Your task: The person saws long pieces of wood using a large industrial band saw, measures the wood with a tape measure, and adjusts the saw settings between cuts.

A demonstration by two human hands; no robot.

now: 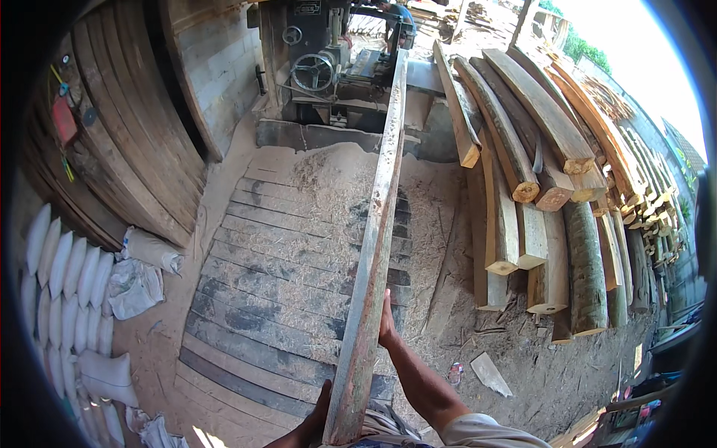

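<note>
A long squared wooden beam (366,291) runs from my waist away toward the sawmill machine, with a pale top face and rough bark on its right side. My right hand (387,322) holds it from the right side, and its fingertips are partly hidden by the wood. Closer to my body, my left hand (321,405) grips the left side of the beam, its fingers mostly out of sight beneath. The beam's far end reaches up beside the machine (317,71), which has a spoked handwheel. I cannot tell whether that end rests on anything.
Stacked logs and beams (553,179) fill the right side. Stuffed white sacks (75,276) stand in rows at the left, below leaning planks (134,127). Sawdust covers the slatted wooden floor (261,276). A person (399,19) in blue bends beyond the machine. A wood offcut (491,375) lies at right.
</note>
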